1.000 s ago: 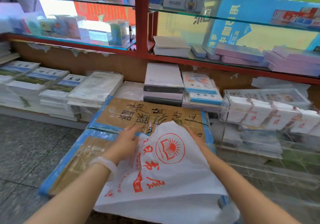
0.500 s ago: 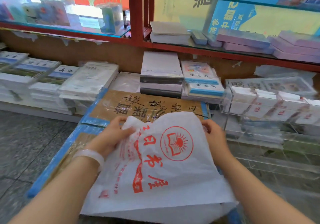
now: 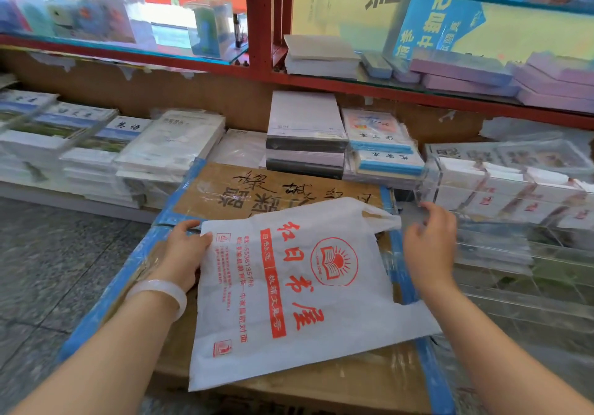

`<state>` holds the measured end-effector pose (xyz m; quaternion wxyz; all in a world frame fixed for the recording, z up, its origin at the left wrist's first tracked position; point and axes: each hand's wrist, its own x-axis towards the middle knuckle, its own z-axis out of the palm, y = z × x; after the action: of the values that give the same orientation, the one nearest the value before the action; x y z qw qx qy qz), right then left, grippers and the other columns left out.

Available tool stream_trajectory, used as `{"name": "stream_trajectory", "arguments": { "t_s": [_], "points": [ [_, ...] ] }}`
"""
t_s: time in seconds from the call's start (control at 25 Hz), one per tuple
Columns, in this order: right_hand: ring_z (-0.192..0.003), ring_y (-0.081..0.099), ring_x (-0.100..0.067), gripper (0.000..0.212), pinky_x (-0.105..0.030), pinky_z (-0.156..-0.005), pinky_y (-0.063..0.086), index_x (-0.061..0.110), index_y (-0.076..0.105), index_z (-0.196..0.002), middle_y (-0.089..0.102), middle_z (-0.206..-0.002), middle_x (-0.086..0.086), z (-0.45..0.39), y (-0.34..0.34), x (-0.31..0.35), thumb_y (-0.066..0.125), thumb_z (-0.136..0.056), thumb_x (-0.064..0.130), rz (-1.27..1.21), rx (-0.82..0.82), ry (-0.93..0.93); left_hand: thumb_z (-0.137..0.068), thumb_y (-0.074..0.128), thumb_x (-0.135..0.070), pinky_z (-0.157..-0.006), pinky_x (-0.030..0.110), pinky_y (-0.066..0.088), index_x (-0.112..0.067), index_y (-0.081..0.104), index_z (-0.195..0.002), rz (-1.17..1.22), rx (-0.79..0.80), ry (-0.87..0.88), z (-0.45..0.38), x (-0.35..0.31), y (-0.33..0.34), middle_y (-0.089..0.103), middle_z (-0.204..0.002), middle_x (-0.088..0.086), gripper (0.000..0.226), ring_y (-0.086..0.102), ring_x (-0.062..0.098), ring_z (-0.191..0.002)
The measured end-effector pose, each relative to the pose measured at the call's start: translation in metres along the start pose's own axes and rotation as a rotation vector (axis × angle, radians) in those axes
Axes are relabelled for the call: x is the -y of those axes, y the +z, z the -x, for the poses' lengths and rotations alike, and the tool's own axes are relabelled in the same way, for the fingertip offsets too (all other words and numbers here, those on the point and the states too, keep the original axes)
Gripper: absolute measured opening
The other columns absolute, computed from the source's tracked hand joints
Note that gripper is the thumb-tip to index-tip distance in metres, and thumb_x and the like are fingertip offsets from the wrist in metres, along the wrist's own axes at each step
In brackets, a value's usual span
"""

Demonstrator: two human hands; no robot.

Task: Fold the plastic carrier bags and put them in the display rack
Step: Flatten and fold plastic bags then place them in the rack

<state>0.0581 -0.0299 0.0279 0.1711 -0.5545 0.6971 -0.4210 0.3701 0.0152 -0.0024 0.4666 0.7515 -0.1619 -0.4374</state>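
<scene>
Fingers of the left hand are curled over the bag's left edge at centre-left of the frame, the thumb on top near its upper corner, so the sheet is pinned while it is squared up. Fingers of the right hand are loosely spread and hold nothing; they hover just right of the handle loop, apart from it, probably ready to catch the loop for the first fold.

The bag is laid flat, red print upward, in the middle of the frame on a carton taped in blue, which is used as a firm work surface. Its bottom edge overhangs the carton toward the lower frame. No fold is made yet, so the task is judged to be at its start.

At right of the frame, just beside the carton, a clear rack is seen, with white folded packets in its upper tiers. It is kept near, presumably so a folded bag can be slipped in without a step. Which compartment is meant cannot be told.
</scene>
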Motion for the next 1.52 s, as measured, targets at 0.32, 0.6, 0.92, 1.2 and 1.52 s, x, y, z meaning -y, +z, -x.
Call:
{"name": "stream_trajectory", "arguments": {
  "t_s": [0.32, 0.6, 0.92, 1.2, 1.52],
  "points": [
    [-0.135, -0.031, -0.020, 0.067, -0.055, -0.104, -0.029, 0.039, 0.011, -0.149, -0.007, -0.159, 0.004, 0.146, 0.058, 0.036, 0.001, -0.087, 0.061, 0.546, 1.130, -1.062, -0.094, 0.050, -0.008, -0.078, 0.047, 0.056, -0.028, 0.044, -0.119, -0.091, 0.156, 0.105, 0.017, -0.001, 0.018, 0.065, -0.095, 0.012, 0.032, 0.067, 0.027, -0.084],
    [-0.143, -0.020, -0.013, 0.050, -0.037, -0.109, -0.018, 0.035, 0.015, -0.149, -0.012, -0.158, 0.008, 0.150, 0.064, 0.055, 0.031, -0.102, 0.036, 0.268, 1.050, -0.689, -0.093, 0.047, -0.005, -0.095, 0.043, 0.041, -0.010, 0.041, -0.137, -0.530, -0.186, 0.776, 0.013, 0.008, 0.020, 0.049, -0.133, 0.013, 0.044, 0.050, 0.032, -0.113],
    [-0.145, -0.013, -0.011, 0.075, -0.039, -0.113, -0.016, 0.028, -0.001, -0.151, -0.008, -0.159, 0.004, 0.095, 0.104, 0.037, -0.012, -0.085, 0.061, 0.537, 0.841, -0.732, -0.073, -0.013, -0.045, -0.114, 0.033, -0.013, -0.011, -0.012, -0.148, -1.353, 0.174, 0.830, 0.020, 0.057, 0.041, -0.017, -0.156, 0.010, 0.083, -0.017, 0.021, -0.143],
    [-0.146, -0.007, -0.017, 0.053, -0.052, -0.113, -0.009, 0.033, -0.002, -0.150, -0.008, -0.160, 0.001, 0.017, 0.064, -0.028, 0.008, -0.100, 0.046, 0.880, 0.607, -0.366, -0.040, -0.030, -0.087, -0.109, 0.053, -0.016, -0.041, -0.012, -0.146, -1.418, 0.196, 0.773, 0.012, 0.051, 0.022, -0.022, -0.155, 0.004, 0.117, -0.020, 0.023, -0.143],
    [-0.146, -0.006, -0.018, 0.052, -0.053, -0.114, -0.004, 0.024, 0.009, -0.152, -0.003, -0.160, -0.004, 0.003, 0.024, -0.039, 0.019, -0.102, 0.035, 0.847, 0.377, -0.210, -0.073, 0.000, -0.083, -0.109, 0.057, -0.016, -0.032, -0.016, -0.146, -1.498, 0.067, 0.707, 0.007, 0.033, 0.005, -0.025, -0.154, 0.004, 0.091, -0.021, 0.020, -0.142]
  ]
}}
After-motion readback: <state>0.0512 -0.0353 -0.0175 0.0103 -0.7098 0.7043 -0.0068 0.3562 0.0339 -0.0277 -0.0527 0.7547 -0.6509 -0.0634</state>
